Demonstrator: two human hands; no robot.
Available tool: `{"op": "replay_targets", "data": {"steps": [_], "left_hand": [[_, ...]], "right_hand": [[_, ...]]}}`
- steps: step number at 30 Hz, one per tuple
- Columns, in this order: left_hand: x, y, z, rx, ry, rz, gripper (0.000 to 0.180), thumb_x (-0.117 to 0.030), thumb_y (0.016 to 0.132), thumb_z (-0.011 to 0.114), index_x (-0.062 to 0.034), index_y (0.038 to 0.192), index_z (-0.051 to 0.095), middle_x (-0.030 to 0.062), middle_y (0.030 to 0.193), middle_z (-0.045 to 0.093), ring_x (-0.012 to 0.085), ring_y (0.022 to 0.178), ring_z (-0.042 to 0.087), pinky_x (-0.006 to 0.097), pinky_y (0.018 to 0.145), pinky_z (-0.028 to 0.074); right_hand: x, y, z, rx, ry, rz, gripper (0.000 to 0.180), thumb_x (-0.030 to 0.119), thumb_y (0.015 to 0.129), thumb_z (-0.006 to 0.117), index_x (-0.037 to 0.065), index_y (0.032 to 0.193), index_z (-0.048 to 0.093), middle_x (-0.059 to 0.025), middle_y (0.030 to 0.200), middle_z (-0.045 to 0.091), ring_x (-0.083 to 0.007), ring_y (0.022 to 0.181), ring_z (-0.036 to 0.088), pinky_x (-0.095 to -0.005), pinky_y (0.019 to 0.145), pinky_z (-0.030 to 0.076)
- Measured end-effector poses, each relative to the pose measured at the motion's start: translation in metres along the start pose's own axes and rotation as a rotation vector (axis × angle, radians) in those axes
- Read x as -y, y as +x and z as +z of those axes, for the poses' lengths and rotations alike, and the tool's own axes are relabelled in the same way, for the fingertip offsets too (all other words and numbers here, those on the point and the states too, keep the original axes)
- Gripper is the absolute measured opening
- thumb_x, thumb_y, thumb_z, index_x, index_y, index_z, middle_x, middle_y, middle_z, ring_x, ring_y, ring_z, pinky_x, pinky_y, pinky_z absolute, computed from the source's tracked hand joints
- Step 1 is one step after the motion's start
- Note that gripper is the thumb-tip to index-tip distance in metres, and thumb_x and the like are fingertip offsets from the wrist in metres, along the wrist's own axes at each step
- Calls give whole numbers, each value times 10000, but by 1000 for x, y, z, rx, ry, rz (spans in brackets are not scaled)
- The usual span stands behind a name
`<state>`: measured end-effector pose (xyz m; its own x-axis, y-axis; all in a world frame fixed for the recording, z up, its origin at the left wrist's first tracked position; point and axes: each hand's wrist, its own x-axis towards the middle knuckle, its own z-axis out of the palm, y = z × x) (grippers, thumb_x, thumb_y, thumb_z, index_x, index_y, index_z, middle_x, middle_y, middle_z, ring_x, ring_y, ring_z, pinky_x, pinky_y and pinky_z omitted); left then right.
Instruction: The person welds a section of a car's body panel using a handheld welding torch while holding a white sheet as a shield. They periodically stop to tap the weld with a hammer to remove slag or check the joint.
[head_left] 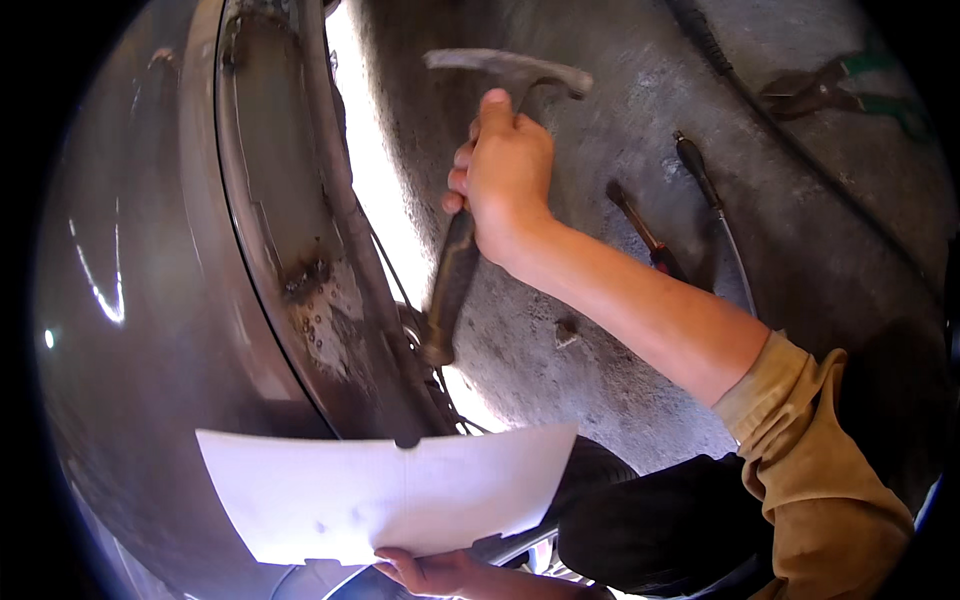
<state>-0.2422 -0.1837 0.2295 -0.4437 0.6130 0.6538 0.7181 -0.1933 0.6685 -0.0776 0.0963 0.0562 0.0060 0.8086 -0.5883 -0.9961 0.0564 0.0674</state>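
While the left hand (435, 572) sits nearest, at the bottom edge of the view, its fingers curl under the lower edge of a white sheet (385, 490) and pinch it so that it stands up flat and spread wide in front of the big round metal drum (150, 300) on the left; held that way, it seems to serve as a screen or a pattern against the curved wall. Just right of the sheet a dark knee (660, 520) is bent close to the ground, which suggests the person crouches beside the drum. Above it the right forearm, with a tan sleeve (810, 450) pushed up past the elbow, reaches in from the lower right. Farther up, the right hand (505, 175) is clenched around the handle of a hammer (470, 210), gripping it high, close to the head, with the head raised and the dark handle end hanging down near the drum's rusty, pitted rim (310, 280); such a short grip looks suited to small, controlled taps. On the concrete floor (600, 330) to the right lie a screwdriver (640, 235) and a second long tool (710, 205), and far right, well apart, green-handled pliers (840, 90).
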Motion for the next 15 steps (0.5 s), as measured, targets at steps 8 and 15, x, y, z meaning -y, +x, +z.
{"op": "replay_targets", "data": {"steps": [8,15], "left_hand": [[-5,-6,2,4,-9,-39,451,-344,943,525,-56,1282,453,129,1219,537,249,1091,534,426,927,455],[-2,-1,-4,-14,8,12,408,-344,954,501,-60,1246,490,125,1199,555,255,1076,544,433,933,453]], "right_hand": [[-18,-29,13,364,-373,232,442,392,973,460,29,721,456,-49,574,457,-141,427,452,-317,358,396],[3,0,8,171,-144,6,422,418,965,469,48,762,464,-35,588,440,-136,444,430,-313,364,359]]}}
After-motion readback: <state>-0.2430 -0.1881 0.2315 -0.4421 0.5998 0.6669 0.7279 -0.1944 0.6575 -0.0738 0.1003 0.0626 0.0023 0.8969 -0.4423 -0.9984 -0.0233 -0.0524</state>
